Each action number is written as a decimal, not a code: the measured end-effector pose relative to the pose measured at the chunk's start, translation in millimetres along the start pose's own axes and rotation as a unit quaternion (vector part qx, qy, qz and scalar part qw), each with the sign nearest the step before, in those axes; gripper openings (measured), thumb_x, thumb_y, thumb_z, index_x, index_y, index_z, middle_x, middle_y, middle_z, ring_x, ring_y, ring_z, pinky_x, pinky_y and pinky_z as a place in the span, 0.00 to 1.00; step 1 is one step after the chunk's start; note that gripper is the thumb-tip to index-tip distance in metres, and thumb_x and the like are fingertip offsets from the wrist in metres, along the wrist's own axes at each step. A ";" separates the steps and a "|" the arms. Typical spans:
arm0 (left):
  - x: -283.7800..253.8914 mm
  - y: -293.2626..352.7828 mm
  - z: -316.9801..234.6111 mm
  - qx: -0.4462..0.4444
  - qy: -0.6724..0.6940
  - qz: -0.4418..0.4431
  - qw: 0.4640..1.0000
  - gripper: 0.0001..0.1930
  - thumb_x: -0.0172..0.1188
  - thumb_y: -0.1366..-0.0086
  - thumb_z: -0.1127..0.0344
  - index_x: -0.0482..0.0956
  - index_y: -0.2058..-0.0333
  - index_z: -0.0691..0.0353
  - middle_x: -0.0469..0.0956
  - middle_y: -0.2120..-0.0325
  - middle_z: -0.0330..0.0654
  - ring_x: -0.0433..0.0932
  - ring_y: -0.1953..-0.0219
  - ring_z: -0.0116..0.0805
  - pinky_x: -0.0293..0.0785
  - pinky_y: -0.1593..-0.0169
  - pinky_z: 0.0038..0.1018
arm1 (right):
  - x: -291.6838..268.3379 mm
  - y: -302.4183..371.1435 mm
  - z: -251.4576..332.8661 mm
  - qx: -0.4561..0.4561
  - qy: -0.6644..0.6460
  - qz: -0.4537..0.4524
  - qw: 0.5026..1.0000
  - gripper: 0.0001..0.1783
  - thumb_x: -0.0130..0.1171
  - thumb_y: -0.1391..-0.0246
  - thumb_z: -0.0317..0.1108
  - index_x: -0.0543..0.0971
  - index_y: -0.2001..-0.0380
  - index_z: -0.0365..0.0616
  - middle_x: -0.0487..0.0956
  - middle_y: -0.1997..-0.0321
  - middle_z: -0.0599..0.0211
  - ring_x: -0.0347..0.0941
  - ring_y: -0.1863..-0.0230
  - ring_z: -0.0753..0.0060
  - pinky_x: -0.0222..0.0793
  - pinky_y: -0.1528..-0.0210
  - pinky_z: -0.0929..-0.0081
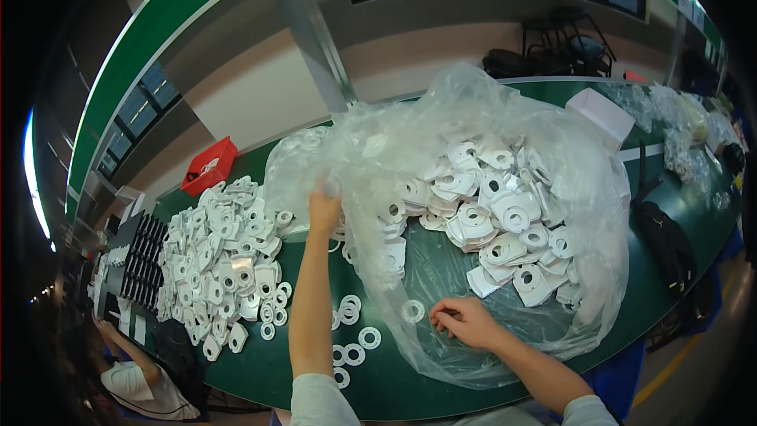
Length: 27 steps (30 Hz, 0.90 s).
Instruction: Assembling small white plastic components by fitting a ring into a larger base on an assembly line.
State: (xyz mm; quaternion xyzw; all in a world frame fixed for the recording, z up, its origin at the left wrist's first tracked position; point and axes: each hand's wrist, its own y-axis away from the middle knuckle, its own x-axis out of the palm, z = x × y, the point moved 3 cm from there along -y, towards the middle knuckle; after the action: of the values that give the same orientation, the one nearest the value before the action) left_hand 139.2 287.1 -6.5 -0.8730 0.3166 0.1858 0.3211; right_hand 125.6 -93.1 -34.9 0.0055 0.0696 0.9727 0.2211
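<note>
My left hand (324,210) reaches to the left side of a large clear plastic bag (489,106). Its fingers are smeared by motion and partly lost against the film, so I cannot tell whether they grip it. My right hand (467,322) is held low over the bag's near part with its fingers curled in; anything inside them is hidden. Just left of those fingers is a white ring (412,312). Inside the open bag lies a heap of white flat parts with round holes (505,213). Several loose white rings (354,355) lie on the green table (394,390) between my forearms.
A big pile of similar white parts (225,260) covers the table's left. Behind it stands a red bin (210,166); further left is a black slotted rack (146,256) near another person's arm (130,347). A white box (601,114), crumpled plastic (690,138) and a black bag (662,241) lie right.
</note>
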 end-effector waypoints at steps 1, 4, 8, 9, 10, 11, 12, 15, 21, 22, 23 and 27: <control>0.9 0.8 -2.2 0.062 -0.072 -0.015 0.995 0.37 0.63 0.47 0.65 0.59 0.40 0.67 0.63 0.42 0.57 0.63 0.40 0.48 0.58 0.38 0.34 | 0.6 0.0 -0.1 -0.001 0.001 0.003 1.000 0.06 0.50 0.43 0.26 0.77 0.65 0.37 0.78 0.70 0.68 0.74 0.71 0.82 0.70 0.74 0.84; -10.8 5.5 -3.8 0.077 -0.191 -0.004 0.979 0.38 0.64 0.48 0.62 0.59 0.40 0.66 0.63 0.42 0.57 0.61 0.39 0.51 0.58 0.38 0.35 | 2.0 -0.9 -1.3 0.004 -0.005 0.003 1.000 0.07 0.51 0.43 0.28 0.76 0.65 0.38 0.77 0.72 0.69 0.74 0.72 0.81 0.69 0.74 0.82; -40.8 14.4 -54.7 0.077 -0.218 0.099 0.968 0.38 0.67 0.51 0.60 0.61 0.42 0.64 0.60 0.41 0.57 0.60 0.40 0.53 0.60 0.40 0.37 | -8.2 2.8 -2.2 0.005 0.001 -0.013 1.000 0.07 0.51 0.43 0.28 0.76 0.65 0.38 0.77 0.71 0.69 0.74 0.71 0.81 0.69 0.73 0.82; -50.9 18.1 -62.2 -0.081 -0.239 0.064 0.966 0.34 0.67 0.52 0.60 0.66 0.46 0.63 0.65 0.45 0.57 0.64 0.44 0.53 0.64 0.44 0.38 | -10.6 2.6 -2.9 0.003 0.001 -0.015 1.000 0.07 0.51 0.43 0.28 0.76 0.65 0.38 0.77 0.71 0.69 0.74 0.71 0.81 0.69 0.73 0.83; -66.0 26.8 -61.2 -0.242 -0.258 0.022 0.935 0.30 0.68 0.53 0.61 0.71 0.50 0.61 0.70 0.49 0.57 0.69 0.48 0.54 0.68 0.48 0.39 | -7.8 1.8 -1.9 0.000 0.001 -0.010 1.000 0.07 0.51 0.43 0.28 0.76 0.65 0.38 0.77 0.71 0.69 0.74 0.71 0.81 0.69 0.73 0.83; -62.7 28.4 -55.4 -0.243 -0.258 0.019 0.935 0.30 0.68 0.53 0.61 0.71 0.50 0.61 0.70 0.49 0.57 0.69 0.48 0.54 0.68 0.48 0.39 | -5.9 1.4 -1.1 0.002 -0.003 -0.006 1.000 0.07 0.51 0.43 0.28 0.76 0.64 0.38 0.77 0.71 0.69 0.74 0.71 0.81 0.69 0.73 0.83; -58.1 26.7 -52.7 -0.112 -0.323 -0.152 0.927 0.23 0.67 0.52 0.62 0.75 0.56 0.61 0.74 0.57 0.55 0.73 0.55 0.53 0.70 0.54 0.41 | -4.8 1.1 -0.8 0.004 -0.006 -0.004 1.000 0.07 0.51 0.43 0.28 0.76 0.64 0.38 0.77 0.71 0.69 0.74 0.71 0.81 0.69 0.73 0.83; -79.6 19.0 -6.8 -0.024 -0.341 -0.232 0.911 0.11 0.63 0.48 0.64 0.79 0.66 0.62 0.78 0.69 0.53 0.76 0.66 0.55 0.72 0.62 0.43 | 5.2 0.9 1.5 0.000 -0.007 0.006 1.000 0.07 0.50 0.43 0.28 0.76 0.64 0.38 0.77 0.71 0.69 0.74 0.72 0.81 0.70 0.73 0.83; -106.6 15.9 -28.7 0.007 -0.244 -0.185 0.952 0.07 0.55 0.43 0.70 0.79 0.70 0.67 0.76 0.76 0.57 0.75 0.70 0.59 0.69 0.66 0.43 | -2.3 1.6 -4.7 0.003 -0.016 -0.007 1.000 0.07 0.50 0.43 0.27 0.76 0.64 0.37 0.78 0.70 0.69 0.74 0.71 0.82 0.70 0.73 0.83; -113.3 19.4 -35.0 0.037 -0.247 -0.197 0.948 0.06 0.54 0.42 0.71 0.78 0.70 0.67 0.76 0.76 0.58 0.75 0.70 0.59 0.69 0.67 0.42 | -2.5 1.9 -4.1 0.004 -0.016 -0.005 1.000 0.07 0.50 0.43 0.27 0.76 0.64 0.37 0.78 0.70 0.69 0.74 0.71 0.82 0.70 0.73 0.83; -118.3 24.2 -42.4 0.055 -0.244 -0.211 0.945 0.07 0.55 0.43 0.70 0.78 0.70 0.67 0.76 0.76 0.58 0.75 0.71 0.58 0.69 0.67 0.41 | -3.5 2.5 -3.3 0.005 -0.015 -0.012 1.000 0.07 0.50 0.43 0.27 0.76 0.64 0.37 0.78 0.70 0.69 0.74 0.71 0.82 0.70 0.74 0.84; -138.3 43.6 -38.6 0.024 -0.217 -0.188 0.958 0.07 0.54 0.42 0.70 0.78 0.72 0.69 0.76 0.76 0.57 0.75 0.72 0.58 0.69 0.68 0.41 | 0.3 1.1 -2.3 0.007 -0.027 -0.017 0.999 0.07 0.50 0.43 0.25 0.77 0.66 0.36 0.78 0.71 0.67 0.74 0.72 0.81 0.69 0.75 0.84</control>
State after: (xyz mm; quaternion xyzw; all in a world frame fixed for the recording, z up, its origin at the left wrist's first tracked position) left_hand 13.6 295.0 75.1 -0.8477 0.0738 0.2993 0.4317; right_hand 124.8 -94.2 -37.0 0.0320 0.0705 0.9678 0.2394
